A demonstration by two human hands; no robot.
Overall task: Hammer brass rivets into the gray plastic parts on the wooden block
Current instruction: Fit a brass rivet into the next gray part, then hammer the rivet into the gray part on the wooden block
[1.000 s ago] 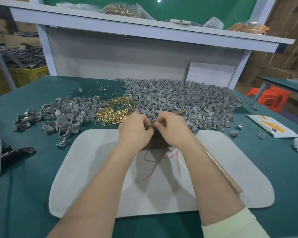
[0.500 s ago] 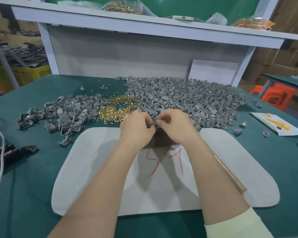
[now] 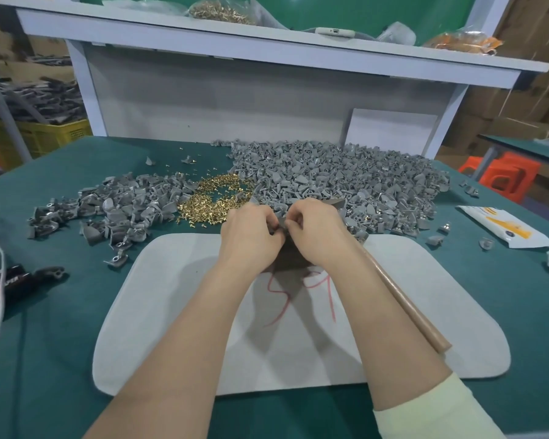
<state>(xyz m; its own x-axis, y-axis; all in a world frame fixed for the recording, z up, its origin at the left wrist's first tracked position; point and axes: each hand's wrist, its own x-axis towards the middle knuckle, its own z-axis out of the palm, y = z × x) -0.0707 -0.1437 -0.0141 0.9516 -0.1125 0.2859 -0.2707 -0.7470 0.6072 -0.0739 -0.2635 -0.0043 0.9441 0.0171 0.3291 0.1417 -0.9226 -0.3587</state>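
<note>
Hardly anything moved in the last half second: left hand (image 3: pixel 251 236) and right hand (image 3: pixel 314 232) still meet fingertip to fingertip, both pinching one gray plastic part (image 3: pixel 281 218) over the wooden block (image 3: pixel 290 259) at the 12 o'clock edge of the white pad (image 3: pixel 171 312); can't tell if a rivet is seated. Part looks light, stiff, small and probably slick, so I'd hold it by its side edges and keep the hole clear. Outward on the green worktop (image 3: pixel 61 343): brass rivets (image 3: pixel 216 198) at 10 o'clock of the hands, loose gray parts (image 3: pixel 346 182) from 12 to 2, hammer handle (image 3: pixel 406 299) running toward 5.
</note>
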